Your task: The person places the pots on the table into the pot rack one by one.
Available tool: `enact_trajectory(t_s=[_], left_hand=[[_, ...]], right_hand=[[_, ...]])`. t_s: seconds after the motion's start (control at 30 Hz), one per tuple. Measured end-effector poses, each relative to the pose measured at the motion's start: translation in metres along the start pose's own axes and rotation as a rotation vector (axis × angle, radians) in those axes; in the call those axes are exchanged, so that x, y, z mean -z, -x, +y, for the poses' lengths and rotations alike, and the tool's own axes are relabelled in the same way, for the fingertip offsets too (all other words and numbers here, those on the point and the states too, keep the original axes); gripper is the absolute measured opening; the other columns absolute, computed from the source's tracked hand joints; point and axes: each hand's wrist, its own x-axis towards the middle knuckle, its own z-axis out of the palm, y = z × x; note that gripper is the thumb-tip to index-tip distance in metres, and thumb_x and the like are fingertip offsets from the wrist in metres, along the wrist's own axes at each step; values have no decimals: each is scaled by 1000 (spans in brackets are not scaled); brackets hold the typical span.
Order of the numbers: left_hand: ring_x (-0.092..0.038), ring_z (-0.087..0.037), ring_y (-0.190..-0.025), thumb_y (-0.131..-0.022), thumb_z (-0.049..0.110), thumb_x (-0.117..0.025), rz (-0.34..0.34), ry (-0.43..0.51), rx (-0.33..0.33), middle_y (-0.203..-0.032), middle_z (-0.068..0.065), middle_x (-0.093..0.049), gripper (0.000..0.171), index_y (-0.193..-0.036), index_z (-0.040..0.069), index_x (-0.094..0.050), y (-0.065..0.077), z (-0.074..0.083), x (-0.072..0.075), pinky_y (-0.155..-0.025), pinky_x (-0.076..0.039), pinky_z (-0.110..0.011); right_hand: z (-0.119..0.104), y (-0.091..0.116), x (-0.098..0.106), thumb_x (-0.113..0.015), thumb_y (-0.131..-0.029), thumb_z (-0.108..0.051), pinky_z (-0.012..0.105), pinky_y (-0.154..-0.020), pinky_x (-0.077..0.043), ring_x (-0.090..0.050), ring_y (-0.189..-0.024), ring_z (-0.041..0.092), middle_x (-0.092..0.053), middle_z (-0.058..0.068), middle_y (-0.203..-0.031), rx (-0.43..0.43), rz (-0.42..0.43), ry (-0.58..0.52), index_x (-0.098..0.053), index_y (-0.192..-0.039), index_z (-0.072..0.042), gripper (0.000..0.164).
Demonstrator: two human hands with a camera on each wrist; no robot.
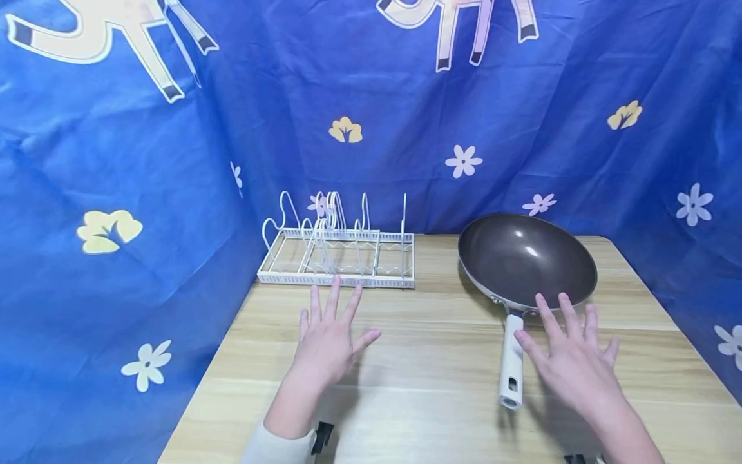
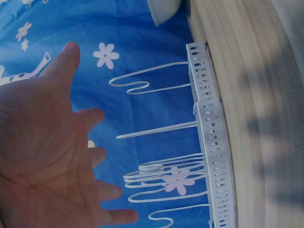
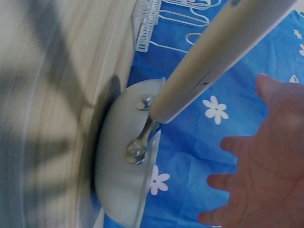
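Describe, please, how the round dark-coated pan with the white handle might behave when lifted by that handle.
The round dark-coated pan would likely be stiff, its white handle looking riveted on. It may feel front-heavy, since it widens beyond the handle, and might rock, given its curved sides.

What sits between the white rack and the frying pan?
Only bare wooden tabletop separates the rack from the pan, as the head view shows.

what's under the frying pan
The frying pan sits on the wooden table; wood shows below its raised handle, but the spot beneath the pan's body is covered and cannot be seen.
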Motion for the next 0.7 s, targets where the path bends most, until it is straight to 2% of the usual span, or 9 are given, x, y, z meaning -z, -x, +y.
enact_trajectory(t_s=[0.17, 0.27, 0.4, 0.5, 0.63, 0.7], left_hand=[[11, -49, -153, -87, 84, -31, 5, 2, -5, -169, -3, 14, 87, -159, 43, -4, -6, 4, -8, -117, -9, -74], [2, -50, -154, -88, 84, -30, 40, 22, -27, -171, -4, 6, 87, -160, 41, -6, -8, 11, -13, -117, -14, -73], [-19, -47, -153, -92, 78, -34, 123, 94, -69, -171, -7, -10, 85, -161, 32, -15, -9, 26, -16, -117, -25, -69], [-27, -45, -150, -94, 71, -41, 161, 145, -87, -169, -7, -17, 82, -161, 27, -21, -10, 39, -20, -116, -30, -67], [-31, -43, -149, -96, 67, -44, 183, 207, -126, -167, -8, -23, 78, -159, 23, -27, -10, 56, -24, -116, -32, -66], [-34, -40, -148, -96, 67, -43, 186, 250, -157, -166, -9, -27, 77, -157, 20, -31, -9, 65, -25, -116, -32, -64]], right_hand=[[5, 0, -4, -30, -97, -73, 96, -82, -8, 13, -146, 62, 11, 17, -169, -34, -19, 8, 2, -161, -34, 81], [7, 0, -6, -33, -100, -66, 88, -91, -22, -9, -147, 59, -7, 25, -167, -32, 41, -59, -9, -163, -26, 78], [10, -7, -6, -37, -103, -59, 71, -97, -37, -39, -134, 53, -36, 31, -149, -42, 84, -236, -31, -153, -4, 75], [13, -16, -9, -41, -101, -60, 60, -94, -48, -51, -127, 48, -45, 31, -142, -83, 4, -406, -35, -145, 4, 78], [19, -25, -19, -51, -98, -57, 42, -85, -59, -62, -114, 39, -47, 29, -138, -172, -144, -649, -30, -145, 6, 81], [23, -28, -26, -53, -99, -55, 40, -85, -60, -63, -112, 33, -47, 28, -136, -208, -196, -756, -28, -144, 8, 81]])
